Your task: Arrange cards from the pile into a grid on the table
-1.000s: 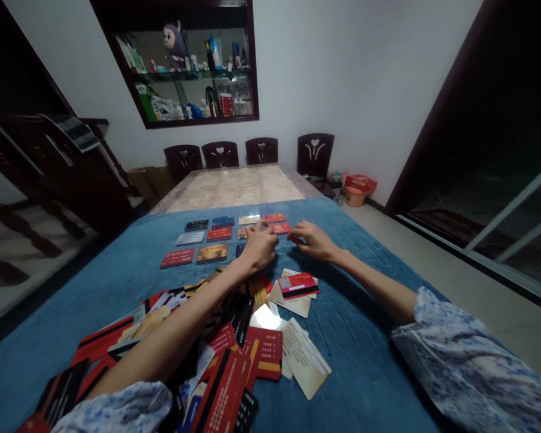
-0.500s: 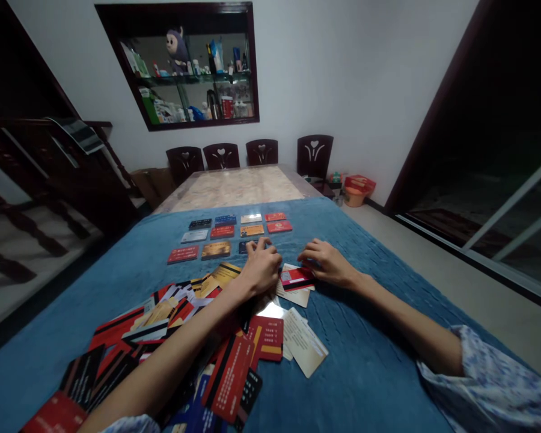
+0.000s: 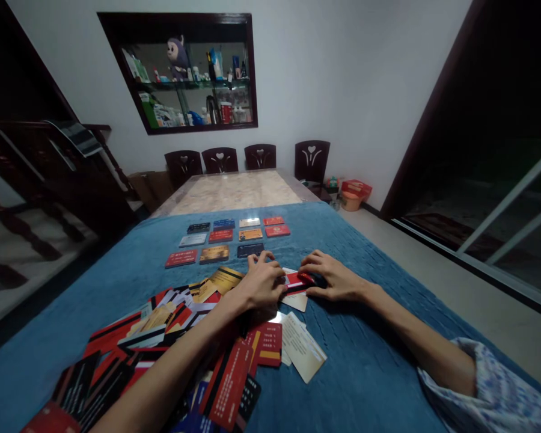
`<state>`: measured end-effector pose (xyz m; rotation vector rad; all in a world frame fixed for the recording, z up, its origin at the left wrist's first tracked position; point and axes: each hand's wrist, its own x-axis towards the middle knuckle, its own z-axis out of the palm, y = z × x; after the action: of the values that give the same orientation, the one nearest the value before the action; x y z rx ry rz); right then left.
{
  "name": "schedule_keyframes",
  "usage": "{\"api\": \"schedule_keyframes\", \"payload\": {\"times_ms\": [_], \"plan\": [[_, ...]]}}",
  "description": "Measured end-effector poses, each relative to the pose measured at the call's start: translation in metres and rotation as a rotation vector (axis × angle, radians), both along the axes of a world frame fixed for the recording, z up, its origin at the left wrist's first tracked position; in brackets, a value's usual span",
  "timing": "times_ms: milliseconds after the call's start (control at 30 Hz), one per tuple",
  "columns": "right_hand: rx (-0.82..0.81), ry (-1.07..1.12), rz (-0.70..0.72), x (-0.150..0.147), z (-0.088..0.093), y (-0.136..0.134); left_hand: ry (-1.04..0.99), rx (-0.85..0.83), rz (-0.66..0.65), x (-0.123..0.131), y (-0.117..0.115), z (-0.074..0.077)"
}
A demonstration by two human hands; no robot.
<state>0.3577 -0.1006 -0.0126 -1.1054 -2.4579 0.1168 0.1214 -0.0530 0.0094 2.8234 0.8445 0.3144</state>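
Note:
Both my hands meet over a red card [image 3: 296, 282] with a black stripe, at the far edge of a loose pile of cards [image 3: 171, 337] on a blue cloth [image 3: 365, 361]. My left hand [image 3: 261, 281] lies curled on the card's left end. My right hand [image 3: 331, 278] pinches its right end between thumb and fingers. A pale card [image 3: 297, 300] lies under the red one. Beyond the hands, three neat rows of laid-out cards [image 3: 228, 236] rest face up on the cloth.
A marble-topped table [image 3: 234, 189] extends beyond the cloth, with several dark chairs [image 3: 258, 155] along the far wall. A wall cabinet [image 3: 189, 75] holds bottles and a plush toy. A staircase railing [image 3: 36, 168] stands at left, a sliding door [image 3: 500, 210] at right.
Both hands drew back from the laid-out rows toward the pile and closed on the red striped card. A dark card now lies uncovered in the nearest row.

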Motion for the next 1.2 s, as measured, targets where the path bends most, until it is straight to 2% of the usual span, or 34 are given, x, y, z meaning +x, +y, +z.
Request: {"api": "schedule_keyframes", "payload": {"times_ms": [267, 633, 800, 1033, 1200], "plan": [[-0.043, -0.009, 0.017, 0.004, -0.008, 0.002, 0.086, -0.054, -0.035, 0.0, -0.003, 0.003], [-0.036, 0.006, -0.017, 0.0, -0.007, 0.0, 0.042, -0.005, -0.067, -0.001, -0.001, -0.002], [-0.029, 0.03, -0.003, 0.001, -0.006, 0.0, 0.013, -0.036, -0.031, -0.002, 0.005, -0.005], [0.028, 0.107, -0.023, 0.001, -0.01, 0.003, -0.04, -0.061, 0.027, -0.003, 0.009, 0.0], [0.099, 0.149, -0.059, 0.0, -0.017, 0.008, -0.135, -0.052, 0.082, -0.003, 0.012, -0.001]]}}
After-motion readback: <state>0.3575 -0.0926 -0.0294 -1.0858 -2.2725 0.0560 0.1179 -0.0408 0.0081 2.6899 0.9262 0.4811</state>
